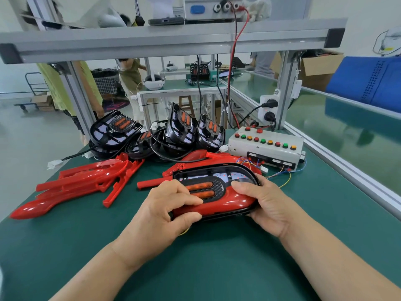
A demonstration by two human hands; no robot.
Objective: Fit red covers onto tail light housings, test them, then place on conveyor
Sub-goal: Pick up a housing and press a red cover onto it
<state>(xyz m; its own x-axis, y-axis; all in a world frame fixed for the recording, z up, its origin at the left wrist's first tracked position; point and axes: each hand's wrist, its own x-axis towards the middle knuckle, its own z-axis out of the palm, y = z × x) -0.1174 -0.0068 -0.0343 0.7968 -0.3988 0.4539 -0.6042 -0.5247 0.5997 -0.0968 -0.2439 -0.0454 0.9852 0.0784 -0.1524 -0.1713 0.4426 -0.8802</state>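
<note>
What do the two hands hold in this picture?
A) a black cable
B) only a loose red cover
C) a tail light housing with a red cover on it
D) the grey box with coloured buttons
C: the left hand and the right hand grip the two ends of the black tail light housing, with the red cover on it.

1. At table (195,268) centre, between left hand (160,211) and right hand (264,205): housing (217,177).
2. Left of housing: loose covers (82,183).
3. Behind both: spare housings (173,131).
4. Right of spare housings: button box (264,146).
5. Along table's right: conveyor (347,127).
</note>
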